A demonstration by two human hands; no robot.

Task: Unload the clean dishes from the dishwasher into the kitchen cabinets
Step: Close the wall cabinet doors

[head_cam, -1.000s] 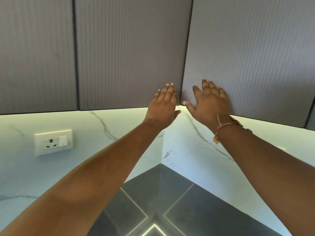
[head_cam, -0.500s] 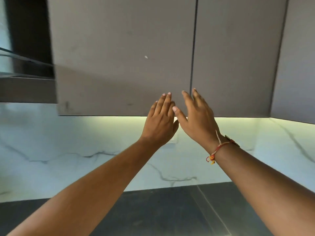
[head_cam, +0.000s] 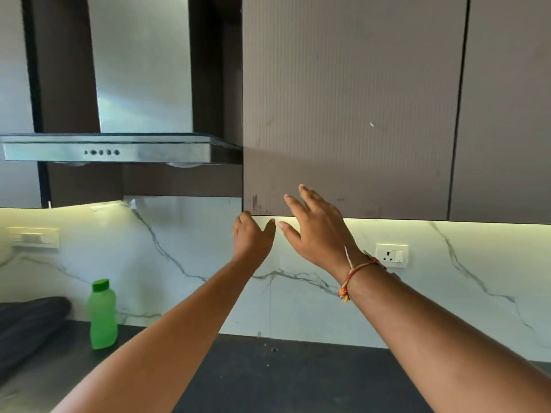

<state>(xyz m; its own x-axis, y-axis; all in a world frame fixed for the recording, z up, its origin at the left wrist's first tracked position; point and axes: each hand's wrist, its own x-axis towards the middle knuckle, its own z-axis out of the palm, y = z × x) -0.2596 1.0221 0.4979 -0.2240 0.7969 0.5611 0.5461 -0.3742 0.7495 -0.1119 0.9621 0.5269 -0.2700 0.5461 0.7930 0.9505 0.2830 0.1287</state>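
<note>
Curling, it seems, under the cabinet door point(head_cam: 351, 99): left hand point(head_cam: 252, 238) (right hand point(head_cam: 316, 231) spread).

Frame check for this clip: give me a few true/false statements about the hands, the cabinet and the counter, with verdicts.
1. A green bottle stands on the counter. True.
2. The right hand holds a plate. False: it is empty, fingers spread, in front of the door.
3. The left hand is at the door's lower edge. True.
4. The door stands wide open. False: it looks closed, flush with its neighbour.
5. A thread band is on the left wrist. False: it is on the right wrist.
</note>
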